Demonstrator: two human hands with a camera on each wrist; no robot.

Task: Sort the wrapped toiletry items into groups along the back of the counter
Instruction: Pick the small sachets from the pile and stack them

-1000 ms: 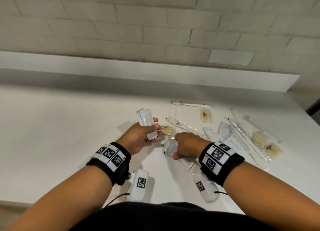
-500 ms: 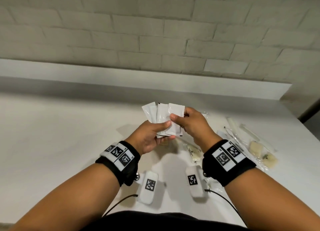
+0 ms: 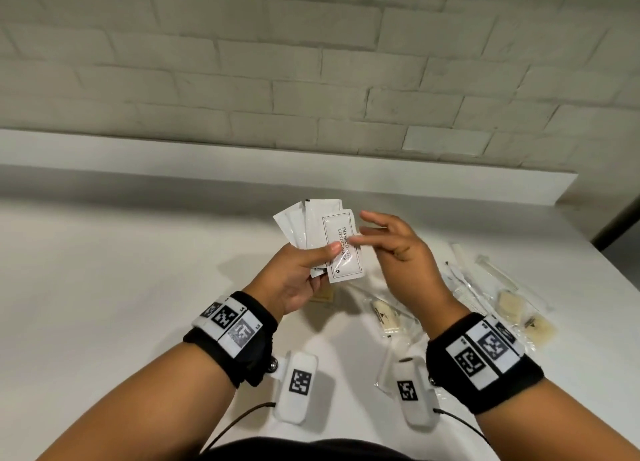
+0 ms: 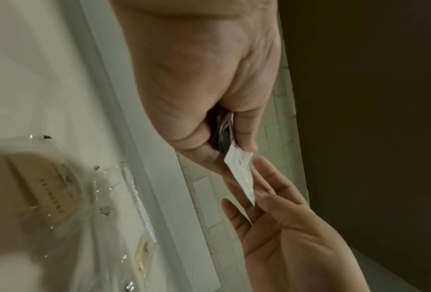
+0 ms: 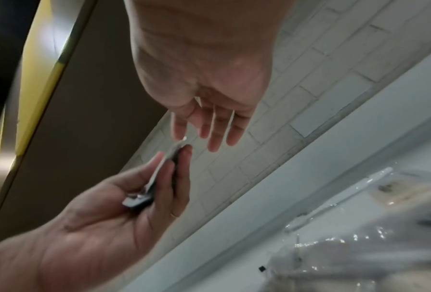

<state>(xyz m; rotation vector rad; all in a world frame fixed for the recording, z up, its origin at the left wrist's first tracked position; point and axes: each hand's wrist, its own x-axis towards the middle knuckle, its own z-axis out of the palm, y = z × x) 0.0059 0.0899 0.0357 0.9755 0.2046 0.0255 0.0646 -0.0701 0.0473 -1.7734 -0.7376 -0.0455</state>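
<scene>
**Sachets fanned above counter**

White counter (image 3: 104,287) carries loose clear-wrapped toiletries (image 3: 509,304) at right, under the right hand (image 3: 398,249). Left hand (image 3: 298,273) pinches a fan of white shampoo sachets (image 3: 322,235) mid-air; right hand's fingers are spread, holding nothing, fingertips touching the front sachet.

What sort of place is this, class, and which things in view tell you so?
Probably a bathroom or hotel housekeeping counter: a plain white counter against a pale brick-tile wall, and a shampoo-conditioner sachet pinched in the left hand.
</scene>
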